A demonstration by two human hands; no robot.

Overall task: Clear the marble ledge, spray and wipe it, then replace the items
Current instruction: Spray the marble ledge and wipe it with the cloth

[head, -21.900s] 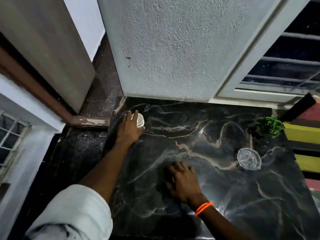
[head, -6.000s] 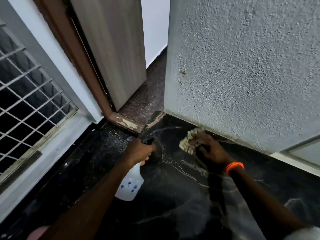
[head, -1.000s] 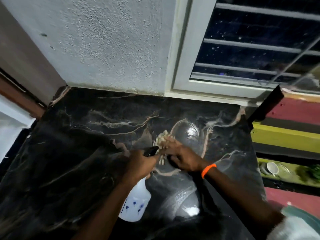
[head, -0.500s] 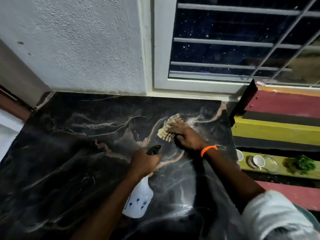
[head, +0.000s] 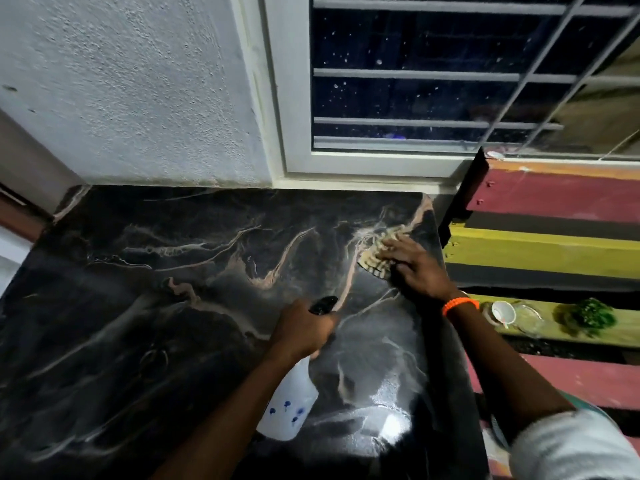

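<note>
A: Start with the biggest thing. Where is the marble ledge (head: pixel 173 306)?

B: It fills the near and middle of the view, a dark veined surface running up to the textured wall (head: pixel 131 81) and the barred window (head: pixel 450 74) at the far side. Nothing stands on it except what the hands are working with.

A: And the items taken off it?

B: To the right, on a lower green plank (head: pixel 588 332) beyond the surface's edge: a small plant (head: pixel 587 317), a clear glass dish (head: pixel 528 318) and a white cup (head: pixel 503 311) lying on its side, all close together.

A: What are the hands doing?

B: The left hand (head: pixel 301 330) is wrapped around the neck of a white spray bottle (head: pixel 289 403), its black nozzle pointing to the far right. The right hand (head: pixel 415 268), with an orange bracelet (head: pixel 459 304) at the wrist, presses flat on a pale cloth (head: pixel 375 252) near the far right corner.

A: So which step?

B: Spraying and wiping, I judge. The next move probably calls for finishing that corner and any unwiped patches, then fetching the three items back.

A: Any writing?

B: None readable; only small blue marks on the bottle.
</note>
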